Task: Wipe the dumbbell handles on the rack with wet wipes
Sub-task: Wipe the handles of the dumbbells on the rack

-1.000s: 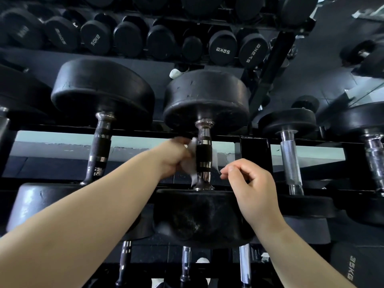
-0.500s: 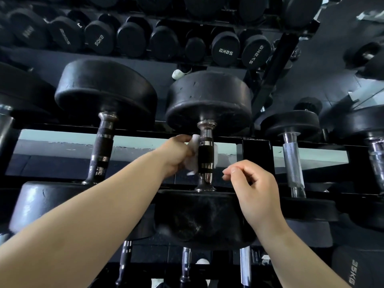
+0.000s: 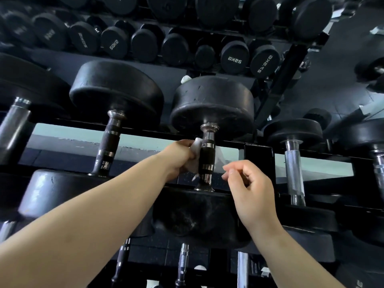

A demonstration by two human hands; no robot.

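A black dumbbell lies on the rack in the middle of the view, and its dark handle with chrome rings runs between two rubber heads. My left hand grips a white wet wipe against the left side of that handle. The wipe passes behind the handle and shows again on its right side. My right hand is just right of the handle, with thumb and forefinger pinching the wipe's right end.
The black rack rail crosses behind the handle. A dark-handled dumbbell lies to the left and a chrome-handled one to the right. Smaller dumbbells line the upper shelf, and more handles show on the shelf below.
Both hands have stayed at the same handle. The wipe's loose lower end on the left has drawn up a little, and the view has shifted slightly.
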